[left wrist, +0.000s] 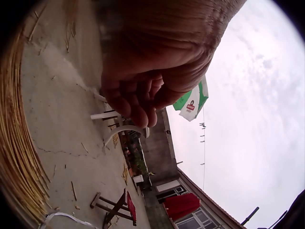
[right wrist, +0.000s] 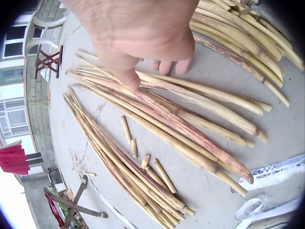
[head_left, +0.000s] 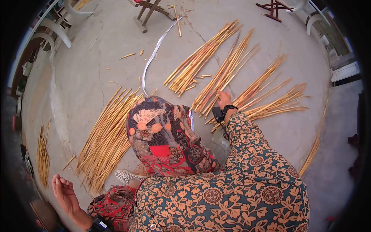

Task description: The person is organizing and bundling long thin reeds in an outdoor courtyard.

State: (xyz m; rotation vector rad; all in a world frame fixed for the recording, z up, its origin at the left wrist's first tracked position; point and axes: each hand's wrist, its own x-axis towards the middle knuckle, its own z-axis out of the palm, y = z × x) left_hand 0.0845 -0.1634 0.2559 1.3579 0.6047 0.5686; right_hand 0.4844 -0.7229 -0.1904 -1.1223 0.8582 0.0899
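My right hand [head_left: 224,99] is low over a fan of dry, jointed stalks [head_left: 216,91] on the concrete floor. In the right wrist view its thumb tip meets a reddish stalk [right wrist: 190,129], with the other fingers [right wrist: 164,66] curled in behind; the thumb's grip partner is hidden. Off to the left, my left hand [head_left: 66,195] is raised in the air beside my knee, holding nothing, its fingers loosely bent. A large heap of thinner stalks [head_left: 106,143] lies between that hand and my bent leg.
More bundles lie ahead [head_left: 203,58] and to the right [head_left: 259,91], with short cut pieces [right wrist: 145,161] among them. A white strip [head_left: 152,58] runs along the floor. Folding stools [head_left: 152,11] stand farther off, and a small bundle [head_left: 43,154] lies far left.
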